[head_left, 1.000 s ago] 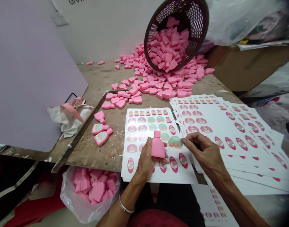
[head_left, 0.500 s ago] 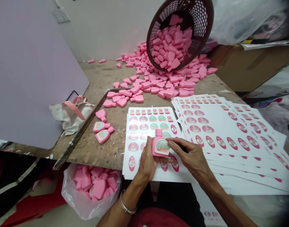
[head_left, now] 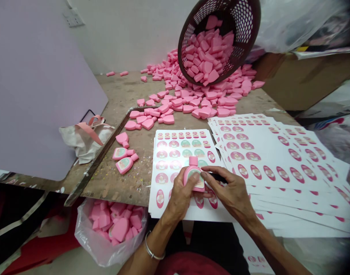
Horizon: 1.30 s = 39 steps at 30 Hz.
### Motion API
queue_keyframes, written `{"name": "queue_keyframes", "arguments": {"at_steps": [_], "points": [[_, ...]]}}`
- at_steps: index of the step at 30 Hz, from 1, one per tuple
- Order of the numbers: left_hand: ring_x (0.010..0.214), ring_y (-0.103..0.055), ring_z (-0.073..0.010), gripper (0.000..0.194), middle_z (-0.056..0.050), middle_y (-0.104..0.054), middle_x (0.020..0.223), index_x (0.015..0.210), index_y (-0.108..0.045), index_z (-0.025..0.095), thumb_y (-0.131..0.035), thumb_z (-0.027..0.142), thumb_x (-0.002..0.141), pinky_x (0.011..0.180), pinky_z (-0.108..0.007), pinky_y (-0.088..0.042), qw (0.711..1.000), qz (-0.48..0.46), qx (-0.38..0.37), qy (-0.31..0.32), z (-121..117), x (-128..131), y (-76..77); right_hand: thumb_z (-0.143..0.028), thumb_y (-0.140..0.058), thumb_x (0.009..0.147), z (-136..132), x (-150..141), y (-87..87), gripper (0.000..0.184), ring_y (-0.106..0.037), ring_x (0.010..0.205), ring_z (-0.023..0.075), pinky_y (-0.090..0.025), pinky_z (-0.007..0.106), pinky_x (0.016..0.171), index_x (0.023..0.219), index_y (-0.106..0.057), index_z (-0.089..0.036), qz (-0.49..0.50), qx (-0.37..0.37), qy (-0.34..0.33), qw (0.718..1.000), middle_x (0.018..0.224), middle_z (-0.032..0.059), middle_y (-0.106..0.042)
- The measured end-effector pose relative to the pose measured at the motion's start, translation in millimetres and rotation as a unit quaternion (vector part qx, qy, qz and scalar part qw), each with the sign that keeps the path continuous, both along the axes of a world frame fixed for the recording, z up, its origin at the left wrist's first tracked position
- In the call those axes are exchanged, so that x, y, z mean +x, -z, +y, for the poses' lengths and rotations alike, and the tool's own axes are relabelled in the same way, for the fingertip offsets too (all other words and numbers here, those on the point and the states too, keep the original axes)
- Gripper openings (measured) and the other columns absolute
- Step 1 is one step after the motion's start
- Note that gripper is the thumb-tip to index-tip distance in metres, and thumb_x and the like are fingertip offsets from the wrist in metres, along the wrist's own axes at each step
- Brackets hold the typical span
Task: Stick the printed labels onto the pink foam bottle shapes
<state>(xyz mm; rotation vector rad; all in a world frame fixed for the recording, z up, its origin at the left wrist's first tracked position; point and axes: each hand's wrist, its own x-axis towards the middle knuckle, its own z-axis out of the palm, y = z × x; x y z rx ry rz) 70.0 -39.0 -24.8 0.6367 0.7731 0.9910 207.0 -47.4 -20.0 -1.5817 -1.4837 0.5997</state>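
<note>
Upright over the stacked sticker sheets (head_left: 177, 142), a small pink bottle-shaped piece (head_left: 193, 161) is gripped in my left hand (head_left: 177, 196). My left thumb lies across the green label on its front and covers part of it. My right hand (head_left: 232, 191) has its fingertips at the label's right edge. A slim black tool (head_left: 219, 178), its kind unclear, sticks out between the right fingers. To the left lie two labelled pink bottles (head_left: 125, 164) and a plain one (head_left: 122, 139).
A brown plastic basket (head_left: 253, 36) lies tipped at the back, spilling many pink pieces (head_left: 177, 102). More sticker sheets (head_left: 274, 149) fan out on the right. A clear bag (head_left: 91, 244) of pink pieces hangs below the table edge. A cloth bag (head_left: 83, 147) and metal strip (head_left: 99, 156) lie left.
My left thumb has moved onto the front of the label. My right fingers stay at its right edge, and more of the black tool shows.
</note>
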Motion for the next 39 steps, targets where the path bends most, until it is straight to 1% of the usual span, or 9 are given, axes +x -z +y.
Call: {"name": "queue_keyframes", "arguments": {"at_steps": [4,8,11,16,18,21,28,32,39], "points": [[0.076,-0.068,-0.0190,0.035,-0.007,-0.065,0.093,0.106,-0.052,0.016,-0.065,0.034,0.080,0.061,-0.029,-0.058,0.999,0.015,0.033,0.018,-2,-4,-3.1,-0.048,-0.064,0.078,5,12,3.2,0.035,-0.064,0.081,0.0264,-0.045,0.046,0.083,0.099,-0.069,-0.021,-0.184,0.056,0.064,0.979,0.089,0.0099,-0.071],[0.066,-0.067,-0.0159,0.036,0.000,-0.061,0.080,0.104,-0.052,0.017,-0.069,0.028,0.075,0.057,-0.026,-0.056,0.996,0.033,0.044,0.071,-7,-2,-12.7,-0.051,-0.070,0.069,10,11,3.6,0.062,-0.065,0.093,0.0251,-0.052,0.038,0.077,0.122,-0.057,-0.023,-0.041,-0.013,0.020,0.999,0.112,0.0099,-0.067],[0.059,-0.064,-0.0135,0.041,0.001,-0.061,0.076,0.105,-0.053,0.018,-0.073,0.025,0.069,0.056,-0.024,-0.054,0.992,0.060,0.043,0.100,-11,-4,-18.5,-0.051,-0.069,0.069,15,5,9.4,0.061,-0.066,0.093,0.0236,-0.054,0.034,0.075,0.122,-0.057,-0.024,0.039,-0.057,-0.036,0.997,0.112,0.0085,-0.067],[0.055,-0.061,-0.0143,0.030,-0.004,-0.064,0.073,0.091,-0.057,0.016,-0.052,0.046,0.087,0.051,-0.023,-0.047,0.976,0.198,0.089,-0.001,-6,-50,-12.2,-0.056,-0.067,0.069,31,19,19.5,0.053,-0.067,0.094,0.0275,-0.055,0.037,0.074,0.111,-0.065,-0.023,0.018,-0.073,0.014,0.997,0.106,0.0091,-0.070],[0.059,-0.060,-0.0160,0.032,-0.004,-0.063,0.070,0.082,-0.059,0.017,-0.049,0.047,0.088,0.055,-0.025,-0.046,0.926,0.340,0.128,-0.101,3,-80,-4.7,-0.058,-0.066,0.069,39,25,19.1,0.049,-0.068,0.088,0.0268,-0.056,0.036,0.071,0.104,-0.068,-0.024,0.012,-0.074,0.008,0.997,0.100,0.0079,-0.072],[0.075,-0.061,-0.0220,0.027,-0.006,-0.066,0.079,0.085,-0.064,0.019,-0.051,0.043,0.087,0.069,-0.030,-0.046,0.811,0.515,0.177,-0.214,17,-121,8.4,-0.059,-0.064,0.071,47,21,17.3,0.043,-0.068,0.083,0.0255,-0.056,0.035,0.070,0.097,-0.070,-0.024,-0.010,-0.076,-0.021,0.997,0.095,0.0062,-0.072],[0.104,-0.053,-0.0313,0.025,-0.013,-0.060,0.109,0.105,-0.061,0.018,-0.054,0.034,0.087,0.090,-0.047,-0.040,0.561,0.766,0.245,-0.195,32,-161,23.8,-0.053,-0.057,0.081,72,-16,19.1,0.033,-0.065,0.080,0.0208,-0.052,0.029,0.067,0.096,-0.068,-0.025,-0.025,-0.097,-0.162,0.982,0.091,0.0028,-0.071],[0.110,-0.049,-0.0262,0.028,-0.012,-0.054,0.117,0.114,-0.054,0.019,-0.052,0.030,0.088,0.094,-0.042,-0.041,0.533,0.766,0.275,-0.230,61,-184,17.7,-0.053,-0.055,0.082,95,-41,10.7,0.034,-0.063,0.074,0.0186,-0.049,0.027,0.062,0.095,-0.066,-0.023,-0.050,-0.098,-0.200,0.974,0.085,0.0023,-0.070],[0.126,-0.039,-0.0261,0.048,-0.013,-0.046,0.135,0.118,-0.055,0.017,-0.044,-0.001,0.075,0.106,-0.042,-0.031,0.516,0.782,0.349,-0.034,165,-237,15.1,-0.054,-0.049,0.086,102,-69,7.7,0.037,-0.059,0.071,0.0162,-0.045,0.026,0.065,0.090,-0.066,-0.022,-0.050,-0.092,-0.248,0.963,0.080,0.0013,-0.067]]}}
